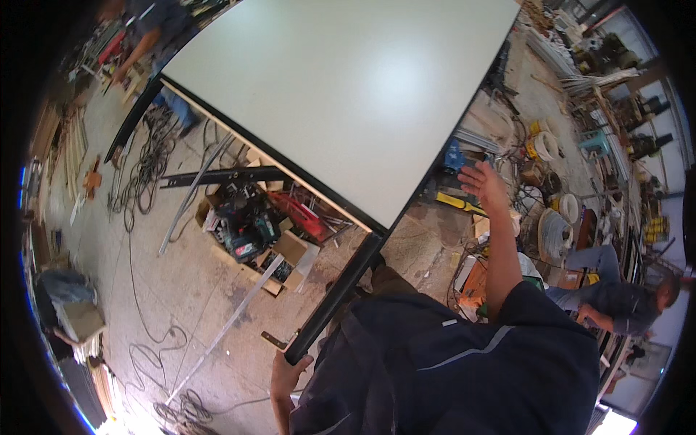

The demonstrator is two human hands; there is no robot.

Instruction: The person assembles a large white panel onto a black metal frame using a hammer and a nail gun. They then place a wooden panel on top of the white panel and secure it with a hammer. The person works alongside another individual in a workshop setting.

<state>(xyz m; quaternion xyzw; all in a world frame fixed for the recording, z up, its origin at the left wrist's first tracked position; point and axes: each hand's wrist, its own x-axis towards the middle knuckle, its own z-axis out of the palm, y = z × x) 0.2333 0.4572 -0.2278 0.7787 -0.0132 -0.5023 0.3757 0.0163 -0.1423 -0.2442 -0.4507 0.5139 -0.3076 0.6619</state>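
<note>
A large pale panel [341,94] with a black edge stretches out in front of me. From its near corner a black metal bar [335,299] runs down toward me. My left hand [288,370] is closed around the lower end of this bar, beside a small metal bracket [272,339]. My right hand [484,187] is raised just right of the panel's edge, fingers stretched out and holding nothing. Below it, from this view, lies a yellow tool or bar [461,204] on the cluttered floor.
A cardboard box of power tools [243,225] sits on the floor under the panel's left side, near a red metal piece [301,217]. Cables [145,167] lie tangled at left. One person [163,36] stands at the far left; another person [616,297] is at right near buckets [544,145].
</note>
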